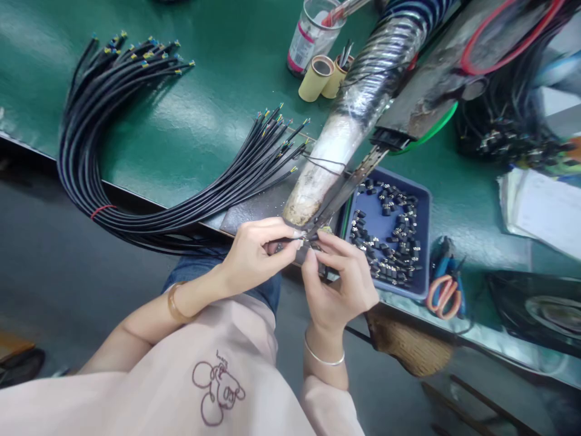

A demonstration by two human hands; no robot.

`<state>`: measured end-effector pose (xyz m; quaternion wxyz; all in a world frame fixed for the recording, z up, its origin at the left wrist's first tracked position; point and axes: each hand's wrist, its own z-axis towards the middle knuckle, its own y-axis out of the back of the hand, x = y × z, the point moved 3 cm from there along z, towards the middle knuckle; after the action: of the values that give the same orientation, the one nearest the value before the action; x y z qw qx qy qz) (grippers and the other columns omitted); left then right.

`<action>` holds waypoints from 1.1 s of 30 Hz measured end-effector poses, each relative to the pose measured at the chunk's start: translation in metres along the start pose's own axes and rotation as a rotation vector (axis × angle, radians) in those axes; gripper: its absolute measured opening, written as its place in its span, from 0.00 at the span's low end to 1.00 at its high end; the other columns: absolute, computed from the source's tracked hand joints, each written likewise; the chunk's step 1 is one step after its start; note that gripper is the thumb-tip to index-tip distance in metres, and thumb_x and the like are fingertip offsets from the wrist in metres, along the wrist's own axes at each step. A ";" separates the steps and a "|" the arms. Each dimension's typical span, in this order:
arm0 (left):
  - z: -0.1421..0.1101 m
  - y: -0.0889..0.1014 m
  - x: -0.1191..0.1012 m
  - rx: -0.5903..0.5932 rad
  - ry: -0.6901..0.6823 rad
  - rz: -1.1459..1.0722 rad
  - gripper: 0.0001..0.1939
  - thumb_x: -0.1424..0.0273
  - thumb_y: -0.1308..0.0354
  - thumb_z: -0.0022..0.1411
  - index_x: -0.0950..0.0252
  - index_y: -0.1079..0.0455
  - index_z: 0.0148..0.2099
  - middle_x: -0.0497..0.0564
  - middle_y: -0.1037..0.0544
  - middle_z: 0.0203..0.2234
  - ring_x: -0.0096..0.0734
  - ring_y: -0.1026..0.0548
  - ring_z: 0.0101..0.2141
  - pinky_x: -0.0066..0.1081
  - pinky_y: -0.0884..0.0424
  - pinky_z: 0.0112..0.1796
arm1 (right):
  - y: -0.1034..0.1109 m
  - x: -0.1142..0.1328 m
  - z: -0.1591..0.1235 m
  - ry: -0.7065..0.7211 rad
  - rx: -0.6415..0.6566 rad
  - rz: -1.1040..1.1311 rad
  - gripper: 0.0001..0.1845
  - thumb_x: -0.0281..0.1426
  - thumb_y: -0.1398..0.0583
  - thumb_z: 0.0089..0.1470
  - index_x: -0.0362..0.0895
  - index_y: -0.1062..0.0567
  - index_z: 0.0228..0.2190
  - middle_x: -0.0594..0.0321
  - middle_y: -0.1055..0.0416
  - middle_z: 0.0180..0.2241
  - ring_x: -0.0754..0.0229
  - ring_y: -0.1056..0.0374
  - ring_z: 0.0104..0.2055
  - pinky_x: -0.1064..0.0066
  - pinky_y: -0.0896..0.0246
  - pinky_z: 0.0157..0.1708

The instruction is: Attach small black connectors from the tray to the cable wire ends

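My left hand [256, 251] and my right hand [338, 278] meet at the table's front edge, both with fingers pinched on a small dark part [303, 245] that I cannot make out clearly. It sits just below the tip of a wrapped, tape-covered machine arm [349, 127]. A bundle of black cables [149, 212] with stripped coloured ends curves over the green table [204, 115] and passes under my left hand. Right of my right hand stands a blue tray [424, 242] with several small black connectors.
Orange-handled scissors [445, 293] lie right of the tray. A clear jar [313, 33] and two cardboard tubes [318, 75] stand at the back. Papers [540, 206] and tangled wires [508, 133] fill the right side. A black device [535, 306] sits at the front right.
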<state>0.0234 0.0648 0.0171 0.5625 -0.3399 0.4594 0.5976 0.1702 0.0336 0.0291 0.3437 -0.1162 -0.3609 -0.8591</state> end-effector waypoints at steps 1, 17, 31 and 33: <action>0.000 0.000 0.000 0.001 0.004 0.000 0.06 0.76 0.39 0.62 0.70 0.21 0.36 0.48 0.24 0.24 0.20 0.35 0.21 0.21 0.36 0.23 | 0.000 0.000 0.000 0.005 0.000 -0.005 0.09 0.21 0.33 0.54 0.45 0.26 0.33 0.59 0.19 0.41 0.60 0.20 0.41 0.69 0.20 0.41; -0.010 0.001 -0.002 0.199 0.080 0.037 0.08 0.79 0.42 0.60 0.69 0.24 0.30 0.46 0.28 0.21 0.22 0.34 0.22 0.23 0.36 0.25 | 0.005 -0.007 -0.009 -0.023 0.015 0.099 0.10 0.20 0.34 0.55 0.45 0.25 0.35 0.63 0.18 0.36 0.61 0.20 0.38 0.70 0.23 0.40; -0.014 0.003 0.000 0.137 0.121 0.023 0.10 0.76 0.42 0.64 0.68 0.26 0.29 0.45 0.32 0.22 0.22 0.37 0.22 0.24 0.39 0.25 | 0.020 -0.015 -0.025 -0.171 -0.310 0.161 0.03 0.29 0.35 0.60 0.45 0.22 0.38 0.69 0.24 0.25 0.68 0.30 0.17 0.77 0.37 0.16; -0.011 0.004 0.000 0.094 0.112 0.014 0.09 0.76 0.42 0.64 0.68 0.27 0.29 0.45 0.33 0.22 0.21 0.38 0.22 0.24 0.40 0.25 | 0.017 -0.015 -0.025 -0.202 -0.192 0.152 0.04 0.27 0.35 0.60 0.45 0.22 0.39 0.69 0.23 0.26 0.67 0.28 0.20 0.76 0.32 0.19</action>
<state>0.0179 0.0547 0.0135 0.5470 -0.3426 0.5203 0.5592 0.1936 0.0151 0.0134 0.3569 -0.2612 -0.2999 -0.8453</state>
